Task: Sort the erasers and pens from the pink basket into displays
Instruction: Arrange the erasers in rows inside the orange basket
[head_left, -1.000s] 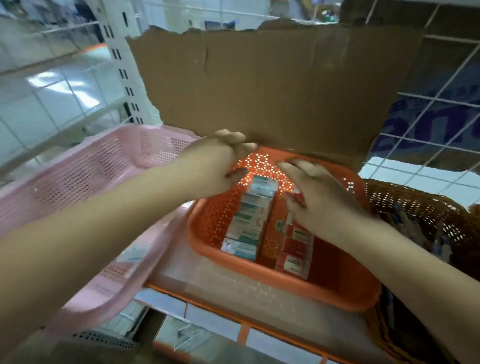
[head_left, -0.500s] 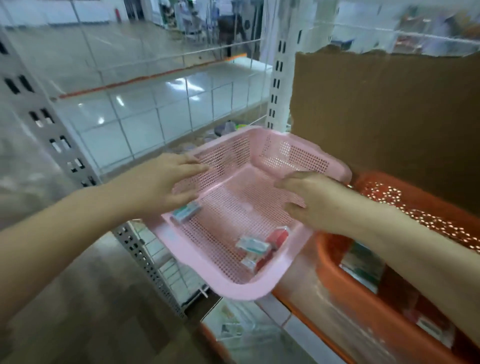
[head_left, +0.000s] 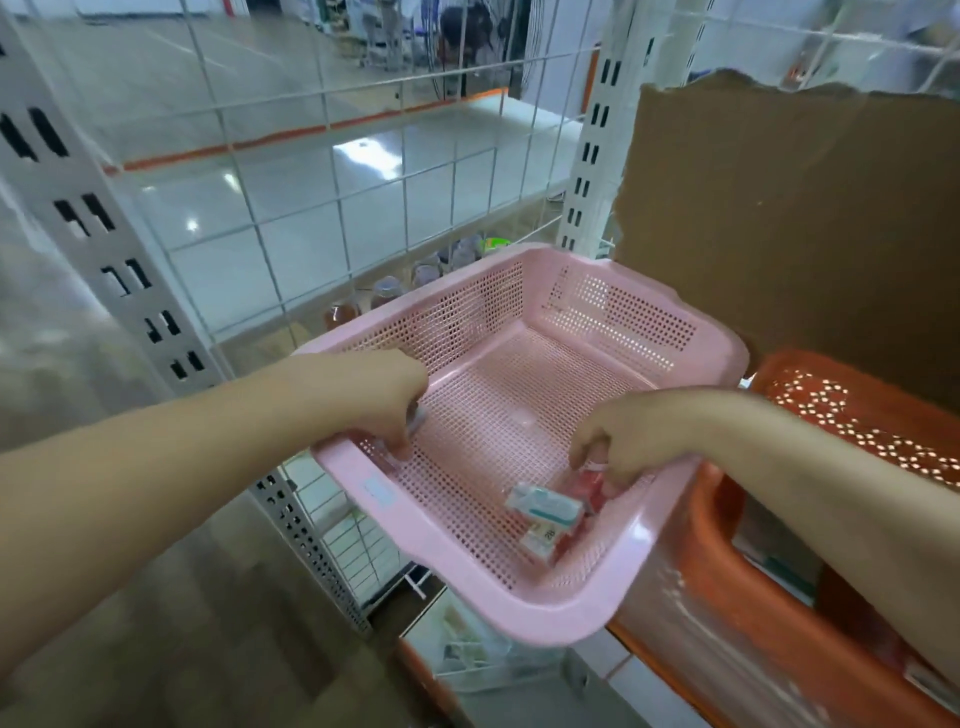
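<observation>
The pink basket (head_left: 467, 566) sits tilted at the shelf's left end. My left hand (head_left: 379, 400) reaches into its left side, fingers curled down around a small eraser pack that is mostly hidden. My right hand (head_left: 628, 436) dips into the near right corner and pinches a red eraser pack (head_left: 592, 475). Just below it lie a teal-and-white eraser pack (head_left: 545, 506) and a white one (head_left: 540, 538).
An orange basket (head_left: 727, 561) stands to the right, against the pink one. A torn cardboard sheet (head_left: 779, 218) leans behind both. White wire grid (head_left: 322, 171) and slotted shelf uprights (head_left: 124, 280) are at left and back. A lower shelf with goods shows below.
My view has swung left from the orange basket to the pink one. Both hands have dropped into the pink basket and closed their fingers on eraser packs.
</observation>
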